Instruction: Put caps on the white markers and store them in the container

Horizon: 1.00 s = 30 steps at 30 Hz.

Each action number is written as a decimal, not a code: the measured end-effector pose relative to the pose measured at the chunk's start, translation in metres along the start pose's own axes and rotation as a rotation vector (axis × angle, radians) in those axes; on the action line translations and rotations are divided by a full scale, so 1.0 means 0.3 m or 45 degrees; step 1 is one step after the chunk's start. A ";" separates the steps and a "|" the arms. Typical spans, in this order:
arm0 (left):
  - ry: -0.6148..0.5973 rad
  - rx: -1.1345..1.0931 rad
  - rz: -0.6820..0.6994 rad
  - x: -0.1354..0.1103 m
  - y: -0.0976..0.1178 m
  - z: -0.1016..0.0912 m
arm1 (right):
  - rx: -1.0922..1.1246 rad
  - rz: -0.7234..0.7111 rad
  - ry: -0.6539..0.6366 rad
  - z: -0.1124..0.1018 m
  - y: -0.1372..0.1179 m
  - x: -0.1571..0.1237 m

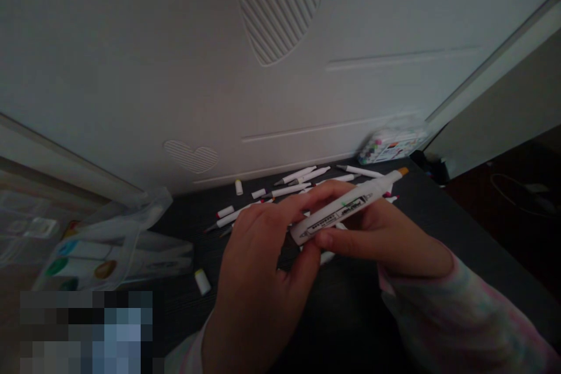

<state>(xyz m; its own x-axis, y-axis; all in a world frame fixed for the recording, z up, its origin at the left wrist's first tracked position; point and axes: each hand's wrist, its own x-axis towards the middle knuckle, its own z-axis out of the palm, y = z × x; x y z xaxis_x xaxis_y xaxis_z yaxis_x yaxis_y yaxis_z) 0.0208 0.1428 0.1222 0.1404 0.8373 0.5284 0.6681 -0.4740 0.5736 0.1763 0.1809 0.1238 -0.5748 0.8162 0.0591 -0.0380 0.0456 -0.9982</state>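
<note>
A white marker (342, 210) with black print and an orange end at its upper right is held slantwise between my two hands. My right hand (381, 234) is closed round its body, with the thumb below the print. My left hand (263, 269) is closed on the lower left end of the same marker, its index finger reaching behind it. Beyond my hands several white markers (293, 189) lie uncapped on the dark table, partly hidden by my fingers. Loose caps lie among them, such as a white cap with a yellow end (202, 282) left of my left hand.
A clear plastic case (149, 216) holding markers with coloured ends lies on its side at the left. A packed marker set (392, 146) leans against the white panel (197, 87) behind the table. The table's right edge (477, 216) drops to a dark floor.
</note>
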 end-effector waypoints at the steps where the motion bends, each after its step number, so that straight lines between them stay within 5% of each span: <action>1: 0.001 0.007 0.004 0.000 -0.001 0.001 | 0.006 -0.006 -0.002 0.000 0.001 0.000; 13: -0.066 -0.036 -0.085 -0.003 0.001 -0.015 | 0.099 0.026 -0.051 -0.005 0.006 0.000; 16: -0.117 -0.224 -0.202 -0.003 -0.005 -0.038 | -0.088 0.032 -0.081 -0.014 -0.011 -0.008; 23: -0.412 -0.513 -0.282 0.010 -0.022 -0.048 | -0.647 0.030 -0.634 -0.001 -0.043 0.003; 27: -0.501 -0.634 -0.333 0.020 -0.012 -0.044 | -0.725 -0.013 -0.674 0.009 -0.028 0.009; 30: -0.366 -0.806 -0.481 0.024 -0.012 -0.048 | -0.781 -0.008 -0.525 -0.001 -0.020 0.006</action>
<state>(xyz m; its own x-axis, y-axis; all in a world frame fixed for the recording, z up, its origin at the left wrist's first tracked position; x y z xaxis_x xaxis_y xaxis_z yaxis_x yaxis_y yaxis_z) 0.0090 0.1467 0.1331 0.2278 0.9692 0.0939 0.1772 -0.1361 0.9747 0.1758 0.1823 0.1300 -0.8413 0.5373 -0.0588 0.3520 0.4621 -0.8140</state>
